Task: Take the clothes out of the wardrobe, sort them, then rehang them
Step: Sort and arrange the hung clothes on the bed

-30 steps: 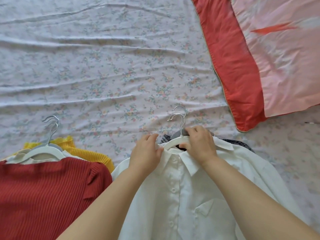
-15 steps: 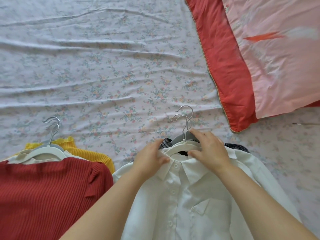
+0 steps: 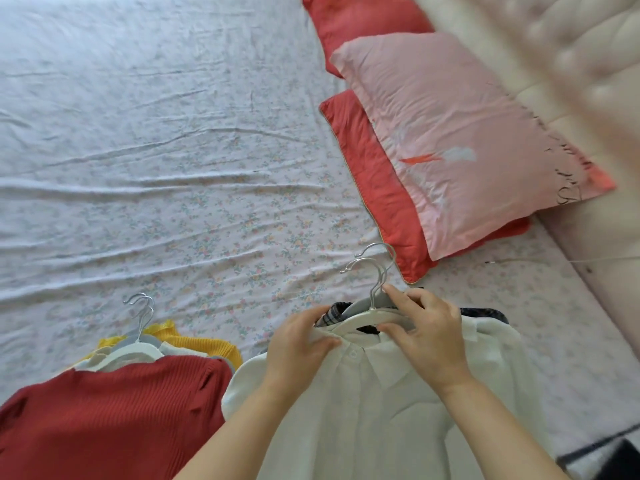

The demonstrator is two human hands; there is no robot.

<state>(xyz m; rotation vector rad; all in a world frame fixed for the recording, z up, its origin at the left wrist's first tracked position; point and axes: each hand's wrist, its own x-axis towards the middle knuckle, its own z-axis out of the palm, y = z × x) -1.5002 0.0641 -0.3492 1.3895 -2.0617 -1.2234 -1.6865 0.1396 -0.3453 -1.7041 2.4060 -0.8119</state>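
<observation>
A white button shirt (image 3: 374, 410) lies on the bed on a white hanger (image 3: 367, 318) with a metal hook. A checked dark garment (image 3: 332, 311) on a grey hanger lies under it. My left hand (image 3: 298, 344) pinches the shirt's left collar. My right hand (image 3: 422, 330) grips the white hanger near its neck, fingers curled over it. To the left lies a red ribbed top (image 3: 110, 420) on a white hanger (image 3: 131, 351), over a yellow knit (image 3: 204, 344).
The clothes lie on a floral bed sheet (image 3: 173, 202). A pink pillow (image 3: 457, 140) on red pillows (image 3: 377, 188) sits at the right, against a padded cream headboard (image 3: 554, 46). A thin cable (image 3: 588, 259) runs along the bed's right edge.
The view has swung up and right, showing the pillows and headboard. My right hand has shifted from the collar up onto the hanger; my left hand stays at the collar.
</observation>
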